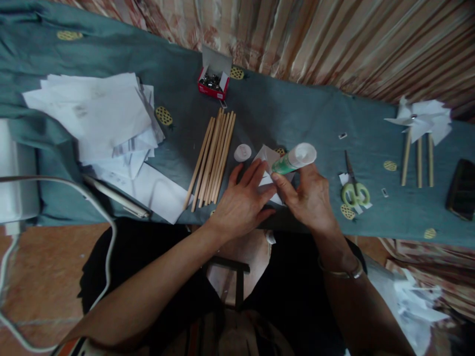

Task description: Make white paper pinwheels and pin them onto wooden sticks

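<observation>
My right hand is closed around a green and white glue stick, tilted over a small piece of white paper near the table's front edge. The stick's lower end meets the paper, though my fingers partly cover the spot. My left hand lies over the paper with its fingers stretched out, pressing it to the cloth. Just beyond those fingers is a white round disc with faint marks. To their left rests a bundle of several wooden sticks.
Stacked white paper covers the left side. A red box of metal pins stands open at the back. Green-handled scissors lie right, with paper pinwheels on sticks and a dark phone-like object beyond. A white cable hangs left.
</observation>
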A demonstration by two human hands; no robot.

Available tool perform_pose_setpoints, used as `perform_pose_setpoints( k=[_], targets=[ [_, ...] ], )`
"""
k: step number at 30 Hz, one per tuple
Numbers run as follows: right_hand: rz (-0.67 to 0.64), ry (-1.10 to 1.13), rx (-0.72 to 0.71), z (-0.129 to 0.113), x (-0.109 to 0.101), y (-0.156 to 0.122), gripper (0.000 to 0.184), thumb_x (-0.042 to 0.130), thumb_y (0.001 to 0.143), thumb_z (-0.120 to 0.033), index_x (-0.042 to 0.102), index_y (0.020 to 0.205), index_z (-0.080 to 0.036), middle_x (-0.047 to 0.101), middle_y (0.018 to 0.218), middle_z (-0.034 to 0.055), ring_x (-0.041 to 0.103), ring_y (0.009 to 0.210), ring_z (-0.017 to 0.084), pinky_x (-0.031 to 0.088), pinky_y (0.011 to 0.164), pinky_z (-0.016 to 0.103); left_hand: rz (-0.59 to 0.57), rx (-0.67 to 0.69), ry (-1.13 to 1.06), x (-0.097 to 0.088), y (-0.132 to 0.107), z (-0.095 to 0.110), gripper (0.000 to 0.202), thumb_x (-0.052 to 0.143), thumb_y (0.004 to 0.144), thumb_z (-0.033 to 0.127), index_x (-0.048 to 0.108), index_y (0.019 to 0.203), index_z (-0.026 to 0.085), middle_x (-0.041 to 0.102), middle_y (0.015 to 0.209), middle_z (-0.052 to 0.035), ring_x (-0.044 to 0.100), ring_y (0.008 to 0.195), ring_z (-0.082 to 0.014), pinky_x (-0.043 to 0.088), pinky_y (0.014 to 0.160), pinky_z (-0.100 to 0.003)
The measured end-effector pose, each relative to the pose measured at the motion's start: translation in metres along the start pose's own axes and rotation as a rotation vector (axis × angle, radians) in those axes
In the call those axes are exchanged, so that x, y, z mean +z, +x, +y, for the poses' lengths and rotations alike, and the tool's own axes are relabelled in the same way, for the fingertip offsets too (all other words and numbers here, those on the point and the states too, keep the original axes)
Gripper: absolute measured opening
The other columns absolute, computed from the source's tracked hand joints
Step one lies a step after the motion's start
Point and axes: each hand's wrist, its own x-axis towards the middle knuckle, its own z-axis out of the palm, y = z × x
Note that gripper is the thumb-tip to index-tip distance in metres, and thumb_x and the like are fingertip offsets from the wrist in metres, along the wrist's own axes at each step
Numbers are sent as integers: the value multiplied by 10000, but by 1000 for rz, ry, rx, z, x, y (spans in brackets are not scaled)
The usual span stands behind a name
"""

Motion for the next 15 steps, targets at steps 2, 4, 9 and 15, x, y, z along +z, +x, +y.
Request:
perform_pose_setpoints(
  k=[2,4,9,15],
  targets=[
    [-2,4,-3,-1,0,0,399,446,934,-539,557,1100,-193,667,1028,128,634,980,303,516,808,454,-5,-4,-2,0,0,0,485,643,855,405,551,1286,203,355,1533,-182,297,1428,-361,247,1121,-606],
    [0,12,-11,-1,0,0,400,443,934,-540,556,1095,-192,666,1025,126,632,982,298,514,815,451,-10,-5,-2,0,0,0,482,645,853,408,555,1279,203,352,1535,-180,292,1430,-360,244,1123,-605],
    [3,17,-7,0,0,0,388,456,928,-540,571,1032,-185,667,969,120,640,942,291,516,802,444,-13,0,0,0,0,0,485,654,848,403,557,1277,197,362,1526,-186,293,1428,-364,251,1118,-607],
    [2,12,-17,1,0,-1,384,468,925,-543,579,1000,-184,658,913,108,650,893,285,529,773,440,-1,12,-1,1,0,-1,502,666,842,388,555,1283,176,358,1521,-211,286,1430,-369,245,1123,-606]
  ],
)
